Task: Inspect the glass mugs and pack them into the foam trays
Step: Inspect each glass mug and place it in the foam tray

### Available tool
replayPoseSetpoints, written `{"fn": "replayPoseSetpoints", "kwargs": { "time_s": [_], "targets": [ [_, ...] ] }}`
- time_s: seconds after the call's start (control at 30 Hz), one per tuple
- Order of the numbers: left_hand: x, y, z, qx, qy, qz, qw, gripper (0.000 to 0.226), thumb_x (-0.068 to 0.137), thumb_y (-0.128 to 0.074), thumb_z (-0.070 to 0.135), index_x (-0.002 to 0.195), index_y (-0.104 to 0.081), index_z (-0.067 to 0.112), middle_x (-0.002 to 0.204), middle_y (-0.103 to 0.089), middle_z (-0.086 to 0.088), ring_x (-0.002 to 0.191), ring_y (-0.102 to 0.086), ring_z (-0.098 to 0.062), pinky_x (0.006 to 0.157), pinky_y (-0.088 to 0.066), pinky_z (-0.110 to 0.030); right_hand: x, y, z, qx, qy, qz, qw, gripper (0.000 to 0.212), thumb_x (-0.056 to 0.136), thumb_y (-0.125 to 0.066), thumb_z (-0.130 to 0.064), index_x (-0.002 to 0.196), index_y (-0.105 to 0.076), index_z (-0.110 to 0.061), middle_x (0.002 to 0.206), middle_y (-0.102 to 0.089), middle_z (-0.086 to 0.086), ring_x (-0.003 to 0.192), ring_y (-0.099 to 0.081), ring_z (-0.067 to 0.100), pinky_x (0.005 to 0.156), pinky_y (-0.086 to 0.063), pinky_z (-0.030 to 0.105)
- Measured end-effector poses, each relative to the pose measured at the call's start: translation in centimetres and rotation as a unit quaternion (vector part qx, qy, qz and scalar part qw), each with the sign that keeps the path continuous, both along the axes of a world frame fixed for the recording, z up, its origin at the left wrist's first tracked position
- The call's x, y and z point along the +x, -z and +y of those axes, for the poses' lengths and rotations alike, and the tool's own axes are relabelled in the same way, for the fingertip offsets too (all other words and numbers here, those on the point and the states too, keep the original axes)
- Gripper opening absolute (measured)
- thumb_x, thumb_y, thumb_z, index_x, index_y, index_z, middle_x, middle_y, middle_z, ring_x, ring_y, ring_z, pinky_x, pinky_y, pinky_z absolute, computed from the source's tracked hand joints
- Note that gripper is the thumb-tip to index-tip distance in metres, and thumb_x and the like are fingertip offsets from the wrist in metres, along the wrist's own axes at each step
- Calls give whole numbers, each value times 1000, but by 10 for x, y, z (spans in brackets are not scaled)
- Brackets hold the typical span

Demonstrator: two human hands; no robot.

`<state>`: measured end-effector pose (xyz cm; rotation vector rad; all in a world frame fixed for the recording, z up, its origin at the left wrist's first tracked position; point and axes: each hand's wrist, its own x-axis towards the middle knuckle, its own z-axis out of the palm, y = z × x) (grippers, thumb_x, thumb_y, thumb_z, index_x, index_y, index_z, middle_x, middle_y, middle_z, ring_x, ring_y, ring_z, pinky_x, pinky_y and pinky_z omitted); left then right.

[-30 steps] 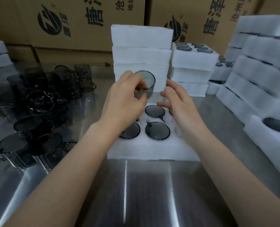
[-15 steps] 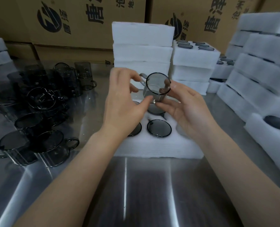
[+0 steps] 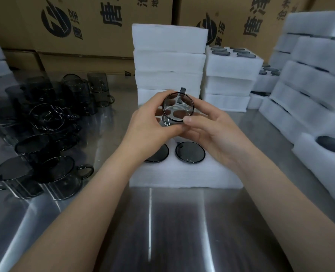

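Smoky glass mug is held up between both hands, above the far part of the foam tray that lies on the steel table. Its mouth now faces almost straight at the camera, and its handle sticks up at the far rim. Half a second ago the mouth was tipped up and to the right, with the handle at the far left.

The left hand curls round the mug's left side with its thumb under the near rim. The right hand grips the right side, thumb on the lower rim and fingers behind the glass. A second ago the left hand alone held it while the right hand lay open just beside.

Two packed mugs sit in the tray's near row. One is in plain view; the other is partly covered by the left wrist. A mug seen earlier in the far row is now hidden behind the hands.

Loose mugs crowd the table on the left. A stack of foam trays stands behind the hands, against printed cartons.
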<state>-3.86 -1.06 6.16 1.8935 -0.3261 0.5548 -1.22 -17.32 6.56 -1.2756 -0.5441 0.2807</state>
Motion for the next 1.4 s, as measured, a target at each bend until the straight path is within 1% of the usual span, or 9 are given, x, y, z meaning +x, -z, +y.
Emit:
{"fn": "replayPoseSetpoints", "kwargs": {
  "time_s": [0.13,0.4,0.67,0.77,0.9,1.0,1.13,1.23,1.4],
  "targets": [
    [-1,-1,1,-21,4,0,1000,58,59,-85,25,111,-62,36,103,-70,16,98,-66,-4,89,-54,-29,0,-1,-1,11,-25,13,1000,54,84,-63,-7,137,-53,-9,123,-66,20,108,-65,32,93,-54,41],
    [-5,-3,2,12,6,-19,1000,64,62,-87,4,119,-63,21,115,-66,5,106,-63,-8,96,-51,-31,-1,-2,-2,51,1,55,997,41,86,-61,-18,125,-61,-6,114,-71,16,100,-69,37,79,-58,41],
    [-9,-2,-4,131,11,-85,988,52,71,-84,9,118,-63,17,114,-59,0,104,-53,1,89,-39,-10,-4,-4,3,36,61,51,996,25,75,-71,-29,85,-58,-10,89,-72,12,79,-71,30,66,-59,45],
    [-10,-3,-6,164,4,-85,983,49,71,-81,5,116,-63,14,114,-57,-1,103,-52,-1,87,-40,-11,-6,-3,6,30,76,40,996,31,71,-73,-30,87,-54,-12,81,-72,6,72,-69,23,61,-59,40],
    [-12,-4,-8,177,-4,-79,981,50,71,-81,2,116,-65,15,117,-55,1,110,-55,-15,94,-47,-30,-6,0,9,-2,97,16,995,41,71,-83,-28,92,-51,-15,84,-70,5,77,-68,20,68,-55,35],
    [-12,-3,-7,188,-6,-77,979,59,68,-79,-1,121,-63,19,117,-53,4,112,-53,-12,95,-45,-24,-7,2,9,-44,115,-19,992,45,65,-80,-23,95,-47,-18,90,-67,6,82,-68,17,76,-56,33],
    [-11,-3,-5,182,-10,-91,979,61,64,-74,-7,120,-65,13,115,-54,-1,99,-52,0,85,-36,-5,-8,3,10,-75,116,-50,989,55,60,-83,-14,100,-45,-21,100,-65,8,80,-69,8,69,-54,22],
    [-11,-2,-4,158,-16,-89,983,60,64,-73,-2,120,-65,15,114,-57,2,98,-52,8,84,-35,-2,-7,5,9,-90,108,-59,988,64,57,-84,-10,107,-46,-21,109,-66,11,89,-70,14,77,-56,28],
    [-9,-2,-1,91,-25,-45,995,60,65,-82,8,121,-65,24,115,-62,6,106,-58,-3,92,-45,-17,-6,3,6,-80,89,-40,992,63,69,-81,7,123,-53,-8,117,-67,16,102,-70,26,86,-56,37]
  ]
}}
